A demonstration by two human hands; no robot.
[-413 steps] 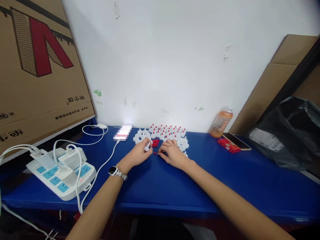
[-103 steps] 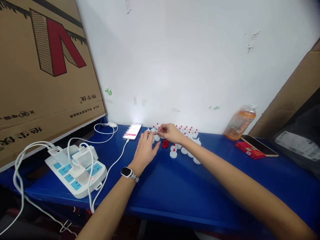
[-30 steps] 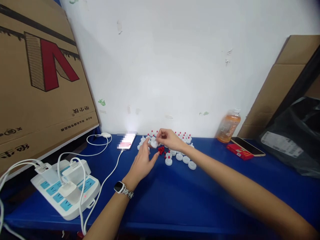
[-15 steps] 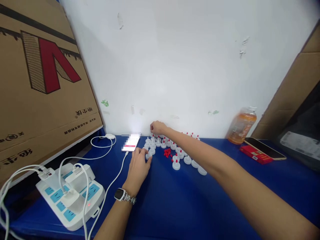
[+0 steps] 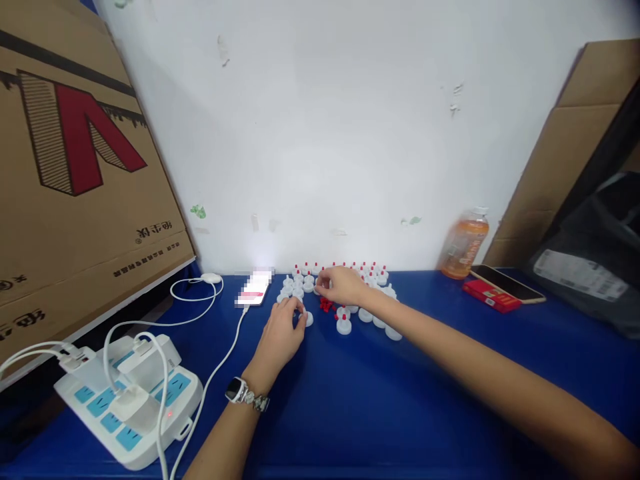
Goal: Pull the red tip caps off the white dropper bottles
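Observation:
Several small white caps [image 5: 345,325], many with red tips, stand in rows on the blue table [image 5: 380,393] near the wall. A little heap of loose red tips [image 5: 326,305] lies among them. My left hand [image 5: 281,337], with a watch on the wrist, curls its fingertips round one white cap [image 5: 308,319] on the table. My right hand [image 5: 339,285] hovers over the cap rows just behind the red heap, fingers pinched together; what they hold is too small to name.
A lit phone [image 5: 254,291] on a white cable lies left of the caps. A white power strip [image 5: 125,393] with chargers sits front left below a large cardboard box [image 5: 75,167]. An orange drink bottle [image 5: 461,243], a second phone [image 5: 507,283] on a red pack and a dark bag [image 5: 590,267] stand at right.
My right hand has come back from the far row by the wall to just behind the red heap. My left hand has shifted slightly right onto a white cap.

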